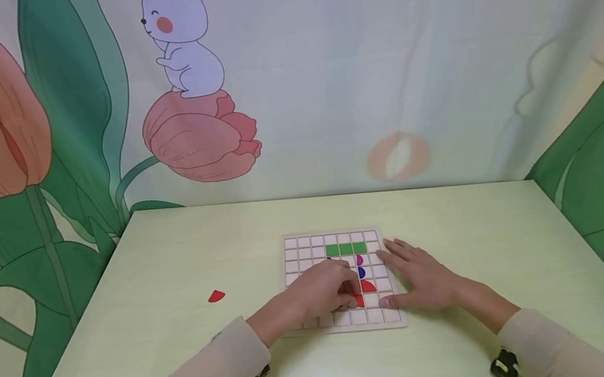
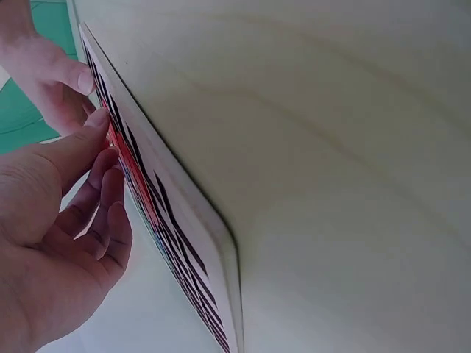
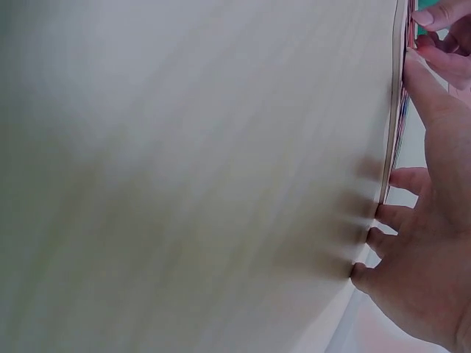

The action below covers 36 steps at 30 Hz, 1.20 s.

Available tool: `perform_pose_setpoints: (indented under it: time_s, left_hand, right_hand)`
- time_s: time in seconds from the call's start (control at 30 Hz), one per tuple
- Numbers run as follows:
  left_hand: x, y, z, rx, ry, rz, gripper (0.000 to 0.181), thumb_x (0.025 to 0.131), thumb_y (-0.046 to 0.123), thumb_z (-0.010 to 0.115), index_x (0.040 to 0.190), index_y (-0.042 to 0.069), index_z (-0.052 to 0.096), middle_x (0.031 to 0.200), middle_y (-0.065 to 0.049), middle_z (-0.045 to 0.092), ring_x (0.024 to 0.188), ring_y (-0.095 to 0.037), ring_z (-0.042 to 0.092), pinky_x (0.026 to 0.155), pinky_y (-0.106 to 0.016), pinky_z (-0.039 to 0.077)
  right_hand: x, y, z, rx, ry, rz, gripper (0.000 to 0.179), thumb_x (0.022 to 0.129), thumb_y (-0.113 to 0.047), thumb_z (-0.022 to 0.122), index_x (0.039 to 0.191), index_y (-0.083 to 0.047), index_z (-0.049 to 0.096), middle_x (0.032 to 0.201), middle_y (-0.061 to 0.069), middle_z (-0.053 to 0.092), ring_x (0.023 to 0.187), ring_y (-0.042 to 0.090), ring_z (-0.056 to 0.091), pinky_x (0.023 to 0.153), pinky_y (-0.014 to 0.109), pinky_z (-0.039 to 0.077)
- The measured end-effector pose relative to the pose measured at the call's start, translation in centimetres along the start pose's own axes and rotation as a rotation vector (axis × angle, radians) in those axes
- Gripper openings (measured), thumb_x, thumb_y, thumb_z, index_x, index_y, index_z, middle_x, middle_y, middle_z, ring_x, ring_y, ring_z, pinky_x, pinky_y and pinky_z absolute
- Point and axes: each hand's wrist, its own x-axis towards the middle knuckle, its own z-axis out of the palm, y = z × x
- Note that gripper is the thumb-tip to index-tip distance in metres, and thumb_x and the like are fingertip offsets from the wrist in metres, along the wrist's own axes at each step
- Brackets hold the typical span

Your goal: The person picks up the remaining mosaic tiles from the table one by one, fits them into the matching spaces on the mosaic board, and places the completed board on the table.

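Observation:
A white gridded board lies on the table. My left hand reaches over its middle and pinches a small red piece against a cell; the fingers partly hide that piece. My right hand rests at the board's right edge with fingers spread, thumb and fingertips touching the rim and the table. In the left wrist view, thumb and forefinger of the left hand meet at the board's surface. A red rounded piece, a blue half-disc and a magenta half-disc sit in cells above.
Green squares fill part of an upper row of the board. A loose red wedge piece lies on the table to the left. Behind the table hangs a printed curtain with a rabbit and tulips.

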Motion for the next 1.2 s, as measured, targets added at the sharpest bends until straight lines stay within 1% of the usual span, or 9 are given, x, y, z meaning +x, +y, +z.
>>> perform_pose_setpoints:
  time_s: [0.2,0.37,0.6,0.77,0.87,0.93,1.0,1.17,1.2]
  left_hand:
    - [0.0,0.1,0.0,0.027,-0.001,0.023,0.015,0.093,0.023,0.085,0.107,0.019,0.081,0.092,0.013,0.064,0.086,-0.006,0.056,0.081,-0.017,0.05]
    - [0.2,0.2,0.1,0.032,0.0,0.031,0.013,0.094,0.021,0.084,0.107,0.018,0.081,0.091,0.014,0.063,0.085,-0.005,0.057,0.082,-0.017,0.05]
    - [0.4,0.4,0.0,0.056,-0.001,0.038,0.011,0.094,0.02,0.084,0.104,0.018,0.082,0.09,0.014,0.063,0.084,-0.005,0.057,0.08,-0.018,0.05]
    - [0.2,0.0,-0.1,0.062,-0.002,0.043,0.014,0.095,0.024,0.083,0.109,0.019,0.081,0.093,0.014,0.063,0.087,-0.005,0.056,0.082,-0.018,0.05]
    - [-0.6,-0.8,-0.4,0.049,0.008,0.017,0.018,0.094,0.027,0.083,0.111,0.02,0.081,0.097,0.014,0.064,0.09,-0.006,0.057,0.085,-0.02,0.051]
    - [-1.3,-1.4,-0.9,0.037,0.023,-0.014,0.02,0.094,0.029,0.084,0.112,0.021,0.08,0.101,0.013,0.065,0.094,-0.007,0.057,0.086,-0.022,0.052]
    - [-2.4,-2.0,-1.7,-0.003,0.042,-0.064,0.022,0.094,0.03,0.084,0.114,0.019,0.08,0.105,0.011,0.065,0.098,-0.009,0.059,0.088,-0.025,0.054]
    - [-5.2,-4.1,-4.1,-0.051,0.084,-0.168,0.028,0.094,0.029,0.084,0.118,0.015,0.078,0.112,0.006,0.066,0.107,-0.015,0.061,0.095,-0.032,0.055]
    - [-5.7,-4.6,-4.6,-0.049,0.089,-0.184,0.03,0.094,0.028,0.084,0.119,0.014,0.077,0.113,0.005,0.066,0.108,-0.016,0.062,0.096,-0.034,0.055]
  right_hand:
    - [-0.3,0.1,0.0,0.009,0.025,-0.021,0.102,0.09,-0.066,0.073,0.163,-0.006,0.037,0.172,0.022,0.025,0.158,0.049,0.018,0.12,0.071,0.022]
    - [-0.3,-0.1,-0.1,0.02,0.036,-0.035,0.1,0.09,-0.063,0.075,0.163,-0.004,0.038,0.171,0.023,0.026,0.157,0.05,0.019,0.12,0.072,0.023]
    - [-0.4,-0.1,-0.3,0.01,0.015,-0.017,0.102,0.091,-0.068,0.072,0.163,-0.005,0.037,0.172,0.022,0.025,0.158,0.048,0.018,0.121,0.07,0.022]
    - [-0.4,-0.1,-0.4,0.002,0.01,-0.006,0.103,0.09,-0.07,0.071,0.164,-0.007,0.037,0.172,0.021,0.025,0.158,0.047,0.018,0.121,0.07,0.022]
    - [-0.3,-0.2,-0.3,0.005,0.009,-0.001,0.103,0.089,-0.068,0.073,0.164,-0.007,0.037,0.172,0.021,0.025,0.159,0.047,0.018,0.121,0.07,0.022]
    - [-0.2,-0.3,-0.3,0.002,0.006,0.006,0.103,0.089,-0.068,0.073,0.164,-0.007,0.037,0.172,0.02,0.025,0.159,0.047,0.017,0.121,0.07,0.022]
    - [-0.2,-0.3,-0.2,-0.004,0.006,0.008,0.103,0.089,-0.068,0.072,0.164,-0.007,0.037,0.172,0.02,0.025,0.159,0.047,0.017,0.121,0.069,0.022]
    - [-0.1,-0.4,-0.2,-0.007,0.006,0.009,0.104,0.088,-0.069,0.073,0.164,-0.007,0.037,0.172,0.02,0.025,0.159,0.047,0.017,0.122,0.069,0.023]
    - [-0.1,-0.4,-0.2,-0.005,0.005,0.009,0.104,0.088,-0.069,0.073,0.164,-0.007,0.037,0.172,0.02,0.025,0.159,0.047,0.018,0.122,0.069,0.023]
